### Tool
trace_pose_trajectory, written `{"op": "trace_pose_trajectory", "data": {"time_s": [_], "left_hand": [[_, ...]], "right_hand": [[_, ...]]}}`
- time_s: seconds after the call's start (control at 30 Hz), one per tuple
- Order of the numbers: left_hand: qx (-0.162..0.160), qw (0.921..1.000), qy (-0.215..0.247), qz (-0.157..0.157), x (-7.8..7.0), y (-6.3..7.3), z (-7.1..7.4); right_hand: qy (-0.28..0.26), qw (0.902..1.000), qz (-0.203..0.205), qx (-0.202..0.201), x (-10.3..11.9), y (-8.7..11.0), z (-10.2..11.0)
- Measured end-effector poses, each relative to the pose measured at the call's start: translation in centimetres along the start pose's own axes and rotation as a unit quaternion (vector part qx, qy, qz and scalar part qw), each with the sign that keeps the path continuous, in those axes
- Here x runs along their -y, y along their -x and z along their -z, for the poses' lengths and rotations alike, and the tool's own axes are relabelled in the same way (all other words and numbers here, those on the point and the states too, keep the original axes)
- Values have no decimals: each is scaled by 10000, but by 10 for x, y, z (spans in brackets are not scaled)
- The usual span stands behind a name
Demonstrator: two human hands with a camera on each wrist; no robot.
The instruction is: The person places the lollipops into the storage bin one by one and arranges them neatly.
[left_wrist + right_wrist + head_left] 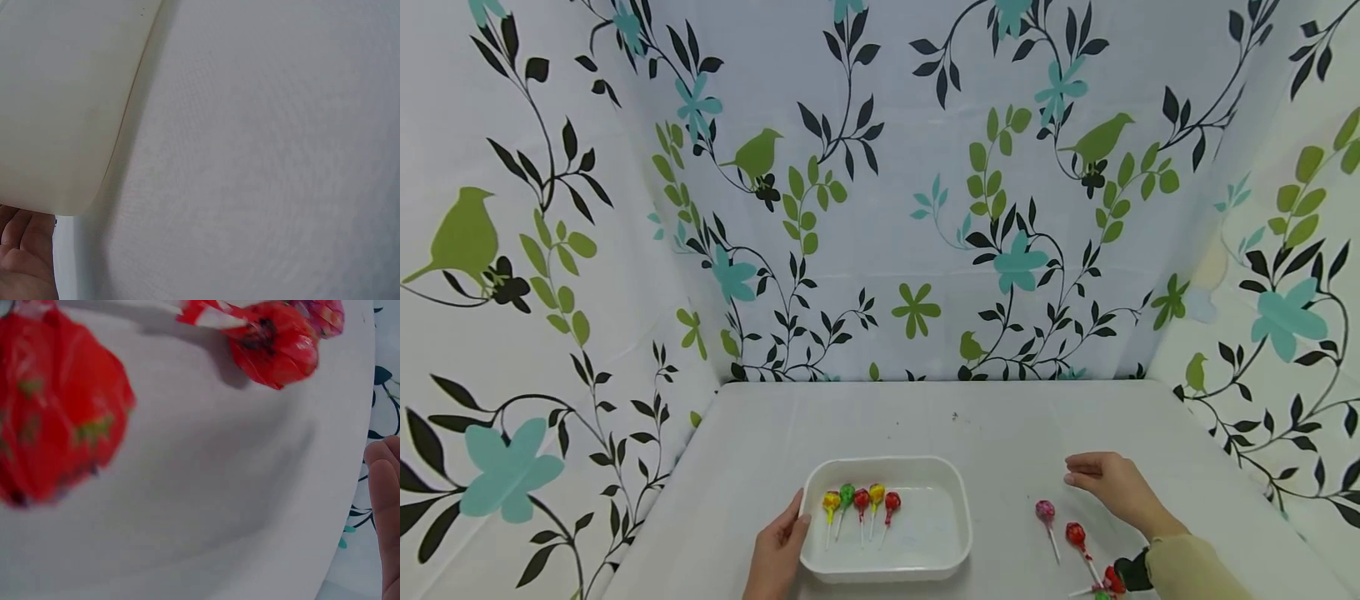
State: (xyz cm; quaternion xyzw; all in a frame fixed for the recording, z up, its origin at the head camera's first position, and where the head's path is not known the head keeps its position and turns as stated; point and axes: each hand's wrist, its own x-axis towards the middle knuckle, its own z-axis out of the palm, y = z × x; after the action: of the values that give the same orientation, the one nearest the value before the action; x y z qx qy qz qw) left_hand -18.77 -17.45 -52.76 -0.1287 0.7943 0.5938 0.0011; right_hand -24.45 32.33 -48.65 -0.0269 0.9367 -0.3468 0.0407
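Observation:
My left hand [777, 550] grips the left side of a white tray [928, 521], its thumb at the rim. In the left wrist view, fingers [17, 231] show beneath the tray's edge. Several wrapped lollipops lie in a row in the tray's left half, among them a green lollipop [847, 493] and a red lollipop [892, 501]. Above the table at the right, my right hand [1116, 487] holds nothing, fingers extended and close together. Nearest to it are a pink-purple lollipop [1045, 511] and a red lollipop [1076, 534], both lying on the table.
More lollipops, including a red one [62, 406], lie by the right sleeve [1195, 567], which partly covers them in the head view. The white table [880, 421] ends at a curtain [880, 250] printed with birds and leaves, which hangs at the back and both sides.

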Motion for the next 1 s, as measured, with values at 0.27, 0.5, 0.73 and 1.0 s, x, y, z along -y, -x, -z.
{"op": "trace_pose_trajectory", "data": {"time_s": [0.27, 0.5, 0.73, 1.0], "left_hand": [[-56, 10000, 11, -26, 0, 0, 0], [-83, 9999, -69, -45, -1, 0, 0], [-77, 9999, -104, -86, -3, 0, 1], [-94, 9998, -174, -34, -2, -1, -1]], "right_hand": [[-148, 9994, -290, 150, 8, 1, -25], [-176, 9993, -249, 205, 16, 3, -38], [-34, 9973, -566, 473, 21, 3, -44], [99, 9962, -637, 592, 24, 2, -46]]}}
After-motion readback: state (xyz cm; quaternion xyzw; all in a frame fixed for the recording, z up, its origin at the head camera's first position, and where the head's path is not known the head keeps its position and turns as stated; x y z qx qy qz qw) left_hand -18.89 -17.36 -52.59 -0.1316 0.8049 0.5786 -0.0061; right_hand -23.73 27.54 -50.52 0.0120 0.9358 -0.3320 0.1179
